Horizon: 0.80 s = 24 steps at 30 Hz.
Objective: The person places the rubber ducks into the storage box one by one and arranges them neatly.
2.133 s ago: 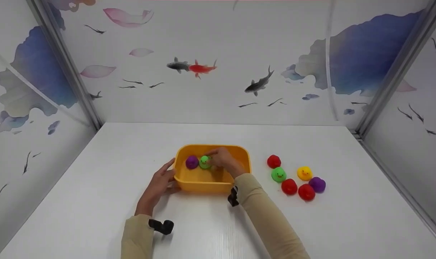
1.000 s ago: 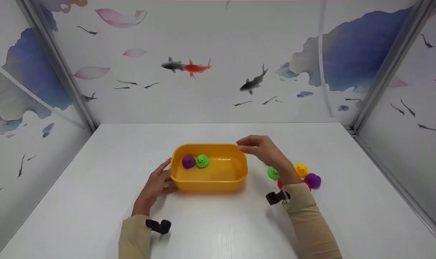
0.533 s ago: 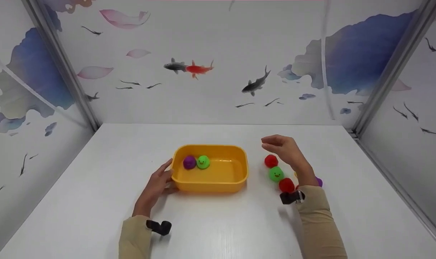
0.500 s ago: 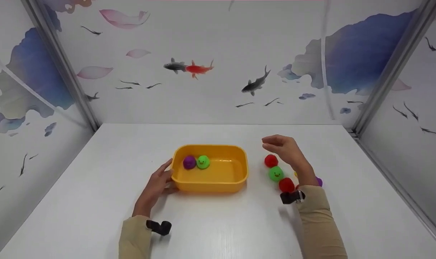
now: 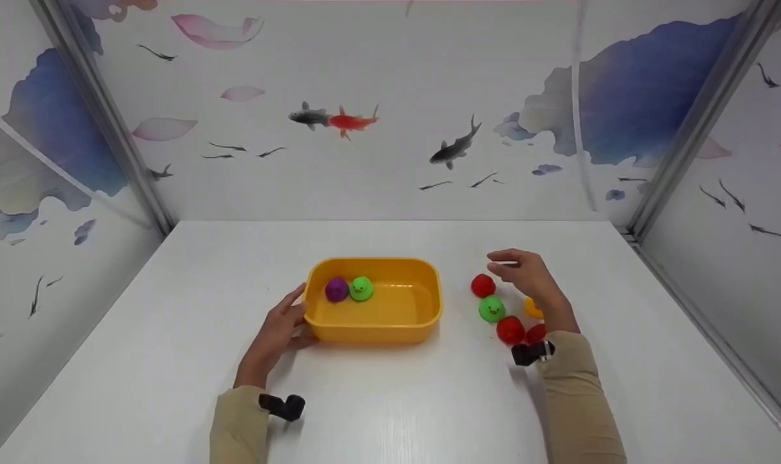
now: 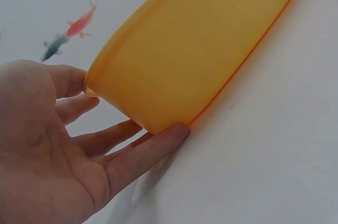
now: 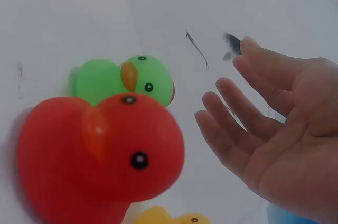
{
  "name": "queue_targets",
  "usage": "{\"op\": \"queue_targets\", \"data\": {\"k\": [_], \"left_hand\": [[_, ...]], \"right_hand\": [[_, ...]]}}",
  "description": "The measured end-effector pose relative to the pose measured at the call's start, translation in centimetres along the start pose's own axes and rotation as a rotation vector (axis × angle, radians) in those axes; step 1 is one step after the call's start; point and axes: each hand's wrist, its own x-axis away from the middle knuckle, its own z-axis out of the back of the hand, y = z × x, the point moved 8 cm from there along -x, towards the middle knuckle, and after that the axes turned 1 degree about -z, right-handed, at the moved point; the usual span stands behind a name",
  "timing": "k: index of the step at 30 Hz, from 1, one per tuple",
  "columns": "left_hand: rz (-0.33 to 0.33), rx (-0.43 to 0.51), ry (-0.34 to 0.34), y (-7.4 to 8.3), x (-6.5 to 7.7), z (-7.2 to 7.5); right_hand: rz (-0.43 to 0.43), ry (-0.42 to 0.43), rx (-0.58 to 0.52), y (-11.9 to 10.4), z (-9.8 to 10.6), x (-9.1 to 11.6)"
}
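My left hand (image 5: 274, 332) touches the left end of a yellow plastic bin (image 5: 371, 334). In the left wrist view its fingers reach from the rim down to the base corner, mostly straight. A purple toy duck (image 5: 337, 289) and a green toy duck (image 5: 361, 289) sit side by side in the bin's left half. To the right of the bin, my right hand (image 5: 531, 276) hovers with nothing in it, fingers loosely bent. Just left of and below its fingertips lies a red toy duck (image 5: 482, 285), with another green duck (image 5: 491, 309) in front.
Nearer me on the white table (image 5: 390, 393) are a red duck (image 5: 510, 330) and another red duck (image 5: 535, 334). A yellow duck (image 5: 532, 307) is partly covered by the right wrist. Printed walls (image 5: 390, 187) enclose the table at the back and sides.
My right hand has come out of the bin, leaving the green duck inside, and moved right over the loose ducks. The purple duck there is now hidden. The left hand has stayed on the bin.
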Motion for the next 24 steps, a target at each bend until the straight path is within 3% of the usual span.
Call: {"op": "queue_targets", "data": {"k": [9, 18, 24], "left_hand": [[0.006, -0.001, 0.000, -0.1, -0.1, 0.1], [-0.001, 0.002, 0.004, -0.1, -0.1, 0.0], [-0.008, 0.000, 0.004, 0.0, 0.0, 0.0]], "right_hand": [[-0.066, -0.013, 0.028, 1.0, -0.6, -0.3], [-0.057, -0.026, 0.028, 1.6, -1.6, -0.5], [-0.115, -0.038, -0.003, 2.4, -1.8, -0.5]]}}
